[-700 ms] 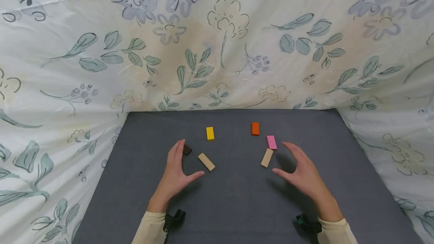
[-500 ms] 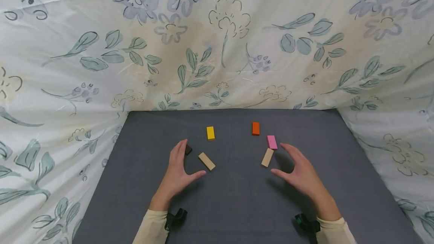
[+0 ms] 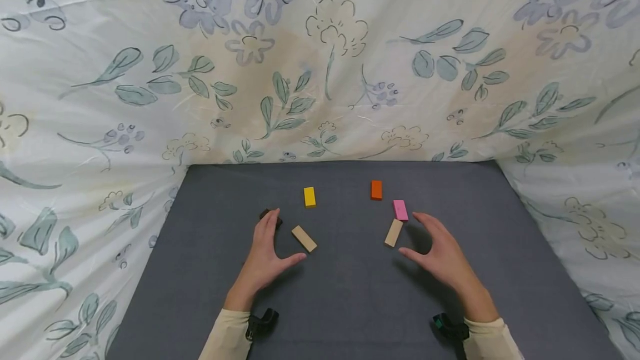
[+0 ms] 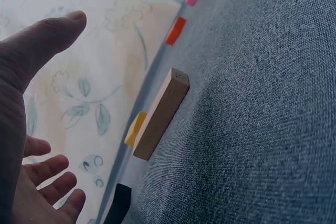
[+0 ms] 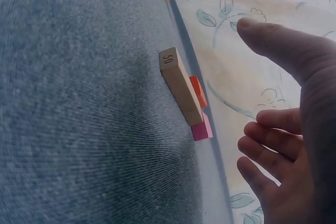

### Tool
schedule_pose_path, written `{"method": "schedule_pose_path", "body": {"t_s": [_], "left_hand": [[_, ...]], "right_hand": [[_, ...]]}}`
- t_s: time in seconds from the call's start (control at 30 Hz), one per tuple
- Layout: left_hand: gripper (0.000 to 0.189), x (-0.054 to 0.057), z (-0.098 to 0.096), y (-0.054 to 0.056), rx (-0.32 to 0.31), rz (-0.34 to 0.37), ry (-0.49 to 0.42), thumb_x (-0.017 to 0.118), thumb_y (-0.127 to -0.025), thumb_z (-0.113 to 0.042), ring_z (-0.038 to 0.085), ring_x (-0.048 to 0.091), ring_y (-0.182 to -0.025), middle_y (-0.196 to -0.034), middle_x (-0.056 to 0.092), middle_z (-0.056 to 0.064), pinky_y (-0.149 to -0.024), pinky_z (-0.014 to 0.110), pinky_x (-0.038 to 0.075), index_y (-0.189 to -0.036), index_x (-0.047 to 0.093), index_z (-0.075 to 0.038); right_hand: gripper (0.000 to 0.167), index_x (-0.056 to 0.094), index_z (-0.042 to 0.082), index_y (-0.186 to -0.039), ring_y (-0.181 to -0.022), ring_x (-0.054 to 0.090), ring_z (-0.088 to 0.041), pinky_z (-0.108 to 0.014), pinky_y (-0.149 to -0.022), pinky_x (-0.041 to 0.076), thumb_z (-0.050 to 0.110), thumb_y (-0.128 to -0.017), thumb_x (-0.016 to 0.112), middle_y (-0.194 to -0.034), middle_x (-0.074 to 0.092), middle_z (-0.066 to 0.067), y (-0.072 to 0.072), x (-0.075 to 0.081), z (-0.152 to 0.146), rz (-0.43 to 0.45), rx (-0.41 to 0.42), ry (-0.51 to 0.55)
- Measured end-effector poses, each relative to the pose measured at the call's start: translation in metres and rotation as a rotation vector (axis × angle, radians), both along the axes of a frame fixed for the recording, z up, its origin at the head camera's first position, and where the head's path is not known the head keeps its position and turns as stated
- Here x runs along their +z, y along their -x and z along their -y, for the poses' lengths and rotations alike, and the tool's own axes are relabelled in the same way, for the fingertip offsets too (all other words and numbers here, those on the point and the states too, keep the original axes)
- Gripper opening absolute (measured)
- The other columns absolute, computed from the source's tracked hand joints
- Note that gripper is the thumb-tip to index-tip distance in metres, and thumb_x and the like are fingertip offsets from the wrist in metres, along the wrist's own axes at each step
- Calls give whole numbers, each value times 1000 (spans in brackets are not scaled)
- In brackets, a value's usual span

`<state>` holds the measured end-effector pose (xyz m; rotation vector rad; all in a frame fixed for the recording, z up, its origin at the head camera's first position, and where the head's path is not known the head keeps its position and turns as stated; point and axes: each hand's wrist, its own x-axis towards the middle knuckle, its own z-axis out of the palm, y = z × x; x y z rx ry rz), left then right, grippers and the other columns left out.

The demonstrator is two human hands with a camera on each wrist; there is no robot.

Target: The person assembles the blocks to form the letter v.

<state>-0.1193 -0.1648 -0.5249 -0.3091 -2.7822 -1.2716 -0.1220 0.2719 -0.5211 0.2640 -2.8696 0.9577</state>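
My left hand [image 3: 266, 260] hovers with fingers spread and thumb apart, holding nothing. Its fingertips overlap a dark brown block [image 3: 264, 214] in the head view, hiding part of it. Just beyond the left thumb lies a plain wooden block [image 3: 304, 239], slanted on the cloth; it shows large in the left wrist view as a wooden block [image 4: 161, 114]. Opposite, my right hand [image 3: 446, 257] is likewise spread and holds nothing. Left of its thumb lies a second wooden block [image 3: 393, 233], its end marked "50" in the right wrist view. A pink block [image 3: 400, 210] meets its far end.
Farther back on the dark grey cloth [image 3: 345, 299] lie a yellow block [image 3: 310, 198] and an orange block [image 3: 376, 190]. A flowered curtain [image 3: 330, 71] rises along the back edge and both sides. Black wrist mounts [image 3: 262, 324] sit on both sleeves.
My left hand has shifted slightly right, so the dark block now shows on both sides of its fingertips. My right hand has drifted slightly left. The blocks stay in place.
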Motion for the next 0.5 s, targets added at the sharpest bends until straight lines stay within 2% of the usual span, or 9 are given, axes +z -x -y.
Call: {"method": "schedule_pose_path", "body": {"t_s": [0.17,0.5], "left_hand": [[121,-2,-1,2,9,7,2,96,-83,-45,44,24,-158,-174,22,21,-117,71,34,-173,23,-11],[119,-5,-4,1,0,30,-3,96,-83,-45,45,26,-157,-172,24,22,-117,71,34,-172,26,-10]], "right_hand": [[95,50,1,-157,-143,46,-49,-73,-113,37,35,-83,97,-158,47,-27,2,-3,1,-8,4,3],[92,52,-1,-155,-140,49,-49,-72,-112,39,37,-84,96,-154,51,-28,5,-9,0,-32,4,7]]}}
